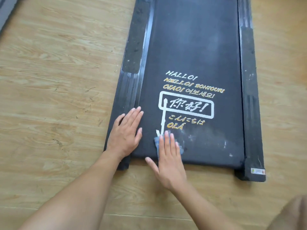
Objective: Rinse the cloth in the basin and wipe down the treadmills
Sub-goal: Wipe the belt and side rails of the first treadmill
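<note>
– Pressing is what is seen here: the blue cloth (181, 147) is pinned flat to the belt (196, 30) under the right hand (169, 161), fingers straight and spread, nothing curled round it.
– And the left hand (126, 131)?
– Laid flat too, fingers straight, nothing held. It is planted at the belt's left edge, against the left side rail (132, 52), by the near left corner of the treadmill (194, 52). A brace is the likely purpose, so that weight can be leaned into the wipe.
– Where exactly is the cloth placed?
– At the near end of the belt, left of centre, just below the white arrow of the printed greetings (186, 105). A flat palm is favoured, it is judged, because more cloth is put to the surface that way.
– The surface?
– Dark, matt, dusty-looking. Pale smears (225, 144) are seen toward the near right corner, so work is judged to remain there. A small label (257, 171) is stuck on the near end of the right side rail (249, 80).
– The room?
– A light wood-grain floor (58, 80) is seen all around the treadmill. No basin is in view.
</note>
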Tool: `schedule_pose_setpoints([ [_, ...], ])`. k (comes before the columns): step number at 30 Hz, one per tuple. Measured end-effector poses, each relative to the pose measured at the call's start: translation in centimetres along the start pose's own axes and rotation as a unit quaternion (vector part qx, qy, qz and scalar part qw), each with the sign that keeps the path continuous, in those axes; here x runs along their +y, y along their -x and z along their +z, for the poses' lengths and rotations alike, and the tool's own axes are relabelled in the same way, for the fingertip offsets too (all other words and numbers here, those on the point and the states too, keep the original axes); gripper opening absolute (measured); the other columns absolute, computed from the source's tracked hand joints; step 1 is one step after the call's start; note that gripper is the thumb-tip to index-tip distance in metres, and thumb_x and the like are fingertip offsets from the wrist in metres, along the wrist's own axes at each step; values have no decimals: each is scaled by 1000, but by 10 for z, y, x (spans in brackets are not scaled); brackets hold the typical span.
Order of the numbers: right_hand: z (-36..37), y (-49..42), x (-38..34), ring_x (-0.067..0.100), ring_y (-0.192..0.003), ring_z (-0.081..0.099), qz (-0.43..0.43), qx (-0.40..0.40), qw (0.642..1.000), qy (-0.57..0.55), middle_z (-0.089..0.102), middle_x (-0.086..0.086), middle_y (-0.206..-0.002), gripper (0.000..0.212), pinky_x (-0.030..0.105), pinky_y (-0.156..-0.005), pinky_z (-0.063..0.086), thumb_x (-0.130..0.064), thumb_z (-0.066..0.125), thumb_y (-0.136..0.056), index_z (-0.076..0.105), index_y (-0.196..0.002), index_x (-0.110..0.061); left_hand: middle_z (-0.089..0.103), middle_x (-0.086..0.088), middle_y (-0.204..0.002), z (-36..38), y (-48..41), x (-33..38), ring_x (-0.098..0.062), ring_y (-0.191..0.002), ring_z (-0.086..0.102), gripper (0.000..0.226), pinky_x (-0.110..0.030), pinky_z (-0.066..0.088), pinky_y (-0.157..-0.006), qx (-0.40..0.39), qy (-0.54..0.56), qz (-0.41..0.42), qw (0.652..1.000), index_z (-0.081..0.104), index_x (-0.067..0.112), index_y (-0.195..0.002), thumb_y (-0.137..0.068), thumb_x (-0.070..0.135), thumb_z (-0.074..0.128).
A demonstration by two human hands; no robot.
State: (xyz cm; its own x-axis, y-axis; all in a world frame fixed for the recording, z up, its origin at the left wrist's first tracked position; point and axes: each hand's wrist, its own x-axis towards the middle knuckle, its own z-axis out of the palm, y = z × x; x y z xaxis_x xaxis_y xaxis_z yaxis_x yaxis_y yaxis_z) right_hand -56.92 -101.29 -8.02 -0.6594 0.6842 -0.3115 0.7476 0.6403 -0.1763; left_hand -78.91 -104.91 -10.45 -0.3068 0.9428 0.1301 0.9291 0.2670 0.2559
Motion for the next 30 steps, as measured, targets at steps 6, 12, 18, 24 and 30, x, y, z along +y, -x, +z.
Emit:
schedule_pose_setpoints([
  [6, -2, -19, 16, 25, -160, -11, 32, 7, 999, -13, -10, 7, -174, 91, 46, -129, 7, -73, 21, -102, 3, -166, -10, 37, 2, -171, 1, -5, 12, -15, -159, 34, 58, -47, 29, -127, 24, 10, -37, 999, 47, 15, -159, -104, 32, 45],
  [12, -54, -152, 55, 26, -159, -18, 134, 33, 990, -42, -16, 10, -173, 91, 48, -129, -2, -68, 24, -104, -8, -164, -9, 35, 6, -172, 1, -8, 17, -12, -160, 31, 58, -44, 25, -128, 12, 9, -45, 999, 45, 18, -160, -104, 31, 46],
  [18, -2, 4, 29, 29, -159, -14, 120, 13, 992, -19, -15, 12, -172, 95, 50, -129, 9, -72, 25, -103, -6, -164, -6, 33, 7, -173, -3, -7, 17, -11, -160, 29, 60, -44, 25, -128, 0, 2, -53, 999, 44, 19, -161, -102, 32, 46],
  [24, -11, -9, 47, 28, -158, -20, 80, -31, 996, -25, -18, 9, -172, 100, 50, -130, 3, -80, 15, -97, -6, -165, -9, 34, 7, -173, -10, -9, 18, -12, -160, 29, 58, -44, 25, -128, -9, -3, -57, 998, 45, 19, -160, -103, 32, 45],
  [30, -68, -163, 88, 27, -158, -21, 139, 24, 988, -59, -17, 11, -172, 99, 49, -128, -7, -77, 23, -98, -7, -165, -9, 36, 7, -172, -6, -9, 19, -12, -159, 31, 57, -45, 27, -127, 4, -4, -52, 999, 47, 19, -159, -104, 32, 45],
])
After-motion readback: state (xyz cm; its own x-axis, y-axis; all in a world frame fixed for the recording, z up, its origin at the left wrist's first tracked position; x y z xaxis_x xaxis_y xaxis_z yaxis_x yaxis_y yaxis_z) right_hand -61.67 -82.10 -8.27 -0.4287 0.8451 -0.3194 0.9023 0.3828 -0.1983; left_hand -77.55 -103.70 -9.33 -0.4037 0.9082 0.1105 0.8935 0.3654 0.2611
